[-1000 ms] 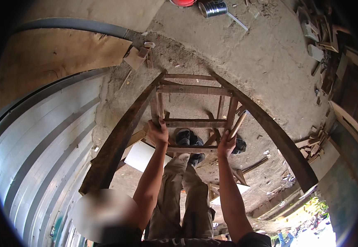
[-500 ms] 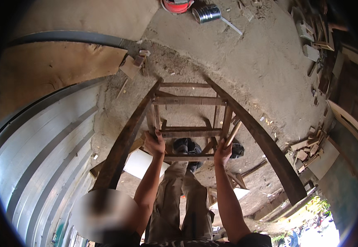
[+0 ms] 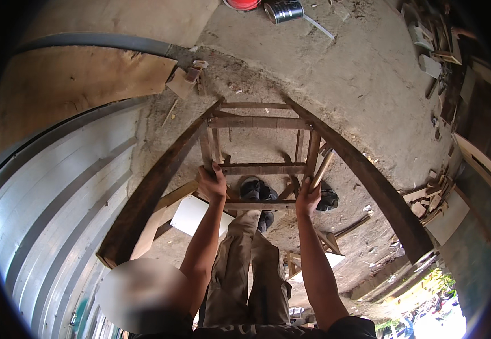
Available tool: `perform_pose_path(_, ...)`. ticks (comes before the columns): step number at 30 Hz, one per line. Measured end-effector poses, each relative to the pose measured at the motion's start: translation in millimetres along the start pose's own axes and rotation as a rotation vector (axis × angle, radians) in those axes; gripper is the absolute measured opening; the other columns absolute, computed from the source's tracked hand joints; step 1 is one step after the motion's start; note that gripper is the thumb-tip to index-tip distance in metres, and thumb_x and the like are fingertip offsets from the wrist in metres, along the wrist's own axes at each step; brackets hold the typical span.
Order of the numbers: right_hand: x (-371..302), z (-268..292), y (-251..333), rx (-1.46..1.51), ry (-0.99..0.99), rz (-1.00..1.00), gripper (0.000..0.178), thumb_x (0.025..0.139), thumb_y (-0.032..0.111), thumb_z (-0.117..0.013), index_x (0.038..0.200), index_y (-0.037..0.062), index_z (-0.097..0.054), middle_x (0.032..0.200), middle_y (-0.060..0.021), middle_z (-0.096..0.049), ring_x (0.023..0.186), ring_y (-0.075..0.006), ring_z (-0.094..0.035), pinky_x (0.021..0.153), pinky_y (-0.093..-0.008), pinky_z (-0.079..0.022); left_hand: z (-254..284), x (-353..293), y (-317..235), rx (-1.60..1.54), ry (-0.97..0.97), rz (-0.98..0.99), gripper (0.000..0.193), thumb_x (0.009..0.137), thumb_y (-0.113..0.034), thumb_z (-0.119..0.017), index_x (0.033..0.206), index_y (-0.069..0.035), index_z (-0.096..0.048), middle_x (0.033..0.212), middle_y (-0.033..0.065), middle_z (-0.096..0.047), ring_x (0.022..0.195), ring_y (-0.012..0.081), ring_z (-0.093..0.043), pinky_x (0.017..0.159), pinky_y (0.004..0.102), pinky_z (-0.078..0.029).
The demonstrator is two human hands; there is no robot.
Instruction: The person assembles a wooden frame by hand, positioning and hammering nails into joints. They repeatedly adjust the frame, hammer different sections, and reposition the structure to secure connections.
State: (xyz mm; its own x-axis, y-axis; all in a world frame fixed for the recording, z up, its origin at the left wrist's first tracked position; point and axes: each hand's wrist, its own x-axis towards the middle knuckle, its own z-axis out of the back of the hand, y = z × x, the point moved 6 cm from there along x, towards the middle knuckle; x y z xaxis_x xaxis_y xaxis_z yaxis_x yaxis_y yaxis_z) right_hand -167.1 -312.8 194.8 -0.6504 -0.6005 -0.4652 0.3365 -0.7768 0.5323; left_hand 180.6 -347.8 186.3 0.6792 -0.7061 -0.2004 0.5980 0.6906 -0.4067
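A dark brown wooden chair frame [image 3: 265,122] stands in front of me, its two long posts reaching toward me on either side and several crosspieces between them. My left hand [image 3: 211,183] is closed round the frame's left side, near a middle crosspiece. On the other side my right hand [image 3: 308,199] is closed at the frame's right side. A slim tan rod [image 3: 324,168] with a light sheen sticks up out of that hand; its lower end is hidden by the fingers. I cannot tell how firmly the right fingers grip the wood.
Corrugated metal sheeting [image 3: 59,186] and a plywood board [image 3: 81,87] line the left. A white panel [image 3: 195,217] lies beside my left forearm. Ahead are a dark can [image 3: 284,11] and a red bucket [image 3: 242,4]. Wood scraps [image 3: 433,195] pile at right. A blurred patch covers the lower left.
The posts' near ends have spread apart and come up closer to me. The crosspieces have shifted slightly away from me. Both hands keep their places on the frame.
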Motion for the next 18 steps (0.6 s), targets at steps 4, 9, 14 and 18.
perform_pose_path(4,3.6,-1.6,0.2,0.089,0.02,0.046,0.045,0.092,0.043,-0.059,0.109,0.0011,-0.061,0.078,-0.0191,-0.067,0.07,-0.0342,-0.068,0.062,-0.0436,-0.05,-2.7,2.6,5.3,0.053,0.017,0.003,0.053,0.092,-0.057,-0.048,0.091,-0.005,-0.052,0.073,0.0225,-0.065,0.07,0.0453,-0.063,0.06,0.054,-0.048)
perform_pose_path(9,-0.9,-1.0,7.1,0.06,0.02,0.115,0.041,0.094,0.04,-0.061,0.096,-0.0012,-0.062,0.076,-0.0118,-0.068,0.061,-0.0174,-0.065,0.054,-0.033,-0.049,5.5,4.6,9.8,0.026,0.054,-0.003,0.055,0.091,-0.059,-0.048,0.093,-0.005,-0.054,0.074,0.0236,-0.066,0.072,0.0455,-0.064,0.061,0.0549,-0.049)
perform_pose_path(14,20.0,-7.6,-15.3,0.052,0.025,0.157,0.045,0.093,0.044,-0.061,0.094,-0.0014,-0.062,0.076,-0.0105,-0.069,0.065,-0.018,-0.067,0.057,-0.0342,-0.05,-1.1,5.8,5.7,-0.035,0.121,-0.022,0.059,0.092,-0.06,-0.046,0.101,-0.002,-0.056,0.084,0.0251,-0.067,0.081,0.0457,-0.064,0.07,0.0551,-0.05)
perform_pose_path(18,30.4,-6.8,-21.6,0.166,0.241,0.114,0.046,0.093,0.045,-0.061,0.092,-0.0007,-0.063,0.072,-0.0078,-0.066,0.063,-0.0159,-0.064,0.057,-0.0329,-0.049,-2.9,-7.2,-3.9,0.013,0.182,-0.015,0.071,0.093,-0.057,-0.048,0.128,0.005,-0.041,0.136,0.028,-0.042,0.127,0.0429,-0.041,0.103,0.0555,-0.033)
